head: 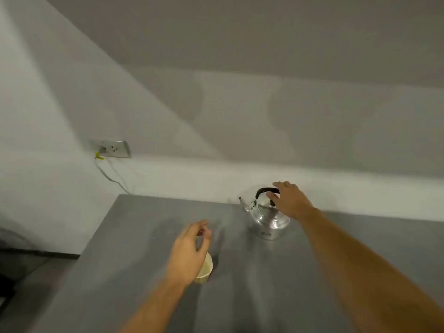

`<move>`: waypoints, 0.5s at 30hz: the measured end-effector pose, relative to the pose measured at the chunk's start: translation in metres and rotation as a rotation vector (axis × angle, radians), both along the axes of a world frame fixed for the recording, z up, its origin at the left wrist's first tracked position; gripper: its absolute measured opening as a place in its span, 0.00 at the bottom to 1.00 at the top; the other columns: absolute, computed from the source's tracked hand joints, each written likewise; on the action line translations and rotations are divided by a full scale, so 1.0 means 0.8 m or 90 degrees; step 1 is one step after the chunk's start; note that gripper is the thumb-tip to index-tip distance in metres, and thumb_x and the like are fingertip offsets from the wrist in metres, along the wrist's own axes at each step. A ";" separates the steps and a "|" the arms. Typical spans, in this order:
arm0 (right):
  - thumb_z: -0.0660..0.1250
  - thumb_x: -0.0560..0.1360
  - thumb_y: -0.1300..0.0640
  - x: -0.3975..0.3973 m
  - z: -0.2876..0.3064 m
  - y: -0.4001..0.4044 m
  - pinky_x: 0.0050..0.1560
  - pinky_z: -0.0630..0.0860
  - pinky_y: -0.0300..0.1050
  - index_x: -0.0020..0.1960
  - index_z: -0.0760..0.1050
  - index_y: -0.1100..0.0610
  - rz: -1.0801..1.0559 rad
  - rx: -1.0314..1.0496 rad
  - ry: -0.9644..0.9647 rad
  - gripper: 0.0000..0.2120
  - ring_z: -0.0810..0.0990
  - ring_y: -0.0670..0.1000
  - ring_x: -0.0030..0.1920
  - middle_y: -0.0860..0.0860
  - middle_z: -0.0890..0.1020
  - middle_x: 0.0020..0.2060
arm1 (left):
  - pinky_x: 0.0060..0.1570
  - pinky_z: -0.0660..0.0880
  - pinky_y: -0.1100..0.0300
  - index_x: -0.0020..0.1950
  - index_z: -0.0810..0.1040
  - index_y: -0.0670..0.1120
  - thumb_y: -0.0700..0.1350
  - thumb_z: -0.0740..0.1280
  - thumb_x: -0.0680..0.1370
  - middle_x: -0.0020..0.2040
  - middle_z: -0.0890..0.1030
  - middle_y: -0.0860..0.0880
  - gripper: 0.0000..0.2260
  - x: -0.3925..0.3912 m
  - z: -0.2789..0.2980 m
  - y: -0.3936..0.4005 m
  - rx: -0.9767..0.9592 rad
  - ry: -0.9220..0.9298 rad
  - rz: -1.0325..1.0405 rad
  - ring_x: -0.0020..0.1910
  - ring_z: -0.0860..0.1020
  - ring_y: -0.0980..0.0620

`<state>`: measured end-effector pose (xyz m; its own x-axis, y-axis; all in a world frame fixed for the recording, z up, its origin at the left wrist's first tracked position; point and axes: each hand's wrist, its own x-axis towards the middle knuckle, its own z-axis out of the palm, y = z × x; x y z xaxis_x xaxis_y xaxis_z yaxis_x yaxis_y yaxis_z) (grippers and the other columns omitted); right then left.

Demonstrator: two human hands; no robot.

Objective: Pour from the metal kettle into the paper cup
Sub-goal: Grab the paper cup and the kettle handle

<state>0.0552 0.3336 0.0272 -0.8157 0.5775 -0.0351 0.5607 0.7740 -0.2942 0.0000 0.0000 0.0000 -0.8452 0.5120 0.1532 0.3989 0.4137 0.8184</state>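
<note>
A shiny metal kettle [268,221] with a black handle stands upright on the grey table [264,272], spout pointing left. My right hand [289,200] is at the handle's right end, fingers curved around it but not clearly closed. A paper cup [205,269] stands nearer to me, left of the kettle. My left hand [189,251] hovers over the cup's left side, fingers loosely apart, hiding part of the cup. Whether it touches the cup I cannot tell.
A white wall runs behind the table. A wall socket [113,148] with a plugged cable [108,174] sits at the left, above the table's far left corner. The table's left edge drops to a dark floor area.
</note>
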 end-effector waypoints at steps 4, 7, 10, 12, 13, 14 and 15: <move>0.57 0.79 0.33 -0.017 -0.010 0.014 0.42 0.74 0.49 0.51 0.76 0.55 -0.036 -0.066 -0.010 0.25 0.79 0.53 0.43 0.53 0.83 0.43 | 0.58 0.79 0.52 0.65 0.80 0.52 0.50 0.64 0.82 0.56 0.80 0.59 0.13 -0.007 -0.016 0.003 -0.003 -0.012 0.004 0.54 0.80 0.60; 0.56 0.75 0.28 -0.024 -0.015 0.017 0.32 0.69 0.45 0.38 0.73 0.54 -0.061 -0.075 0.033 0.29 0.77 0.50 0.34 0.51 0.80 0.31 | 0.57 0.80 0.53 0.65 0.80 0.53 0.51 0.65 0.82 0.55 0.80 0.60 0.13 -0.011 -0.030 -0.002 -0.011 -0.019 0.016 0.54 0.80 0.61; 0.60 0.74 0.27 -0.025 -0.014 0.014 0.29 0.67 0.44 0.36 0.73 0.55 -0.092 -0.105 0.042 0.30 0.78 0.50 0.31 0.51 0.79 0.28 | 0.61 0.77 0.53 0.65 0.79 0.53 0.53 0.66 0.81 0.55 0.81 0.60 0.14 -0.010 -0.042 -0.012 -0.021 -0.035 0.022 0.57 0.79 0.62; 0.61 0.73 0.27 -0.025 -0.014 0.010 0.30 0.67 0.44 0.36 0.74 0.55 -0.103 -0.119 0.041 0.30 0.78 0.50 0.31 0.51 0.79 0.28 | 0.64 0.74 0.53 0.66 0.78 0.54 0.55 0.68 0.80 0.58 0.80 0.60 0.16 -0.009 -0.051 -0.021 -0.035 -0.045 0.022 0.61 0.77 0.61; 0.61 0.72 0.27 -0.024 -0.015 0.008 0.30 0.67 0.45 0.36 0.74 0.55 -0.104 -0.125 0.045 0.30 0.78 0.51 0.32 0.51 0.79 0.28 | 0.66 0.72 0.54 0.67 0.77 0.55 0.57 0.68 0.79 0.60 0.79 0.60 0.18 -0.008 -0.056 -0.025 -0.043 -0.059 0.020 0.63 0.75 0.61; 0.62 0.72 0.27 -0.023 -0.015 0.006 0.30 0.67 0.45 0.36 0.74 0.56 -0.105 -0.131 0.048 0.30 0.78 0.51 0.32 0.51 0.79 0.28 | 0.67 0.71 0.57 0.68 0.75 0.58 0.61 0.69 0.77 0.62 0.77 0.62 0.21 -0.008 -0.060 -0.029 -0.052 -0.080 0.015 0.65 0.73 0.61; 0.62 0.72 0.28 -0.022 -0.016 0.005 0.30 0.67 0.45 0.36 0.74 0.56 -0.105 -0.133 0.053 0.30 0.78 0.51 0.32 0.51 0.79 0.28 | 0.67 0.68 0.61 0.70 0.73 0.60 0.65 0.69 0.75 0.64 0.74 0.66 0.25 -0.006 -0.064 -0.033 -0.056 -0.104 0.008 0.66 0.71 0.63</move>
<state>0.0379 0.3374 0.0146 -0.7162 0.6901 -0.1040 0.6412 0.5920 -0.4882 -0.0050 -0.0267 -0.0508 -0.8617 0.5065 -0.0317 0.2581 0.4911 0.8320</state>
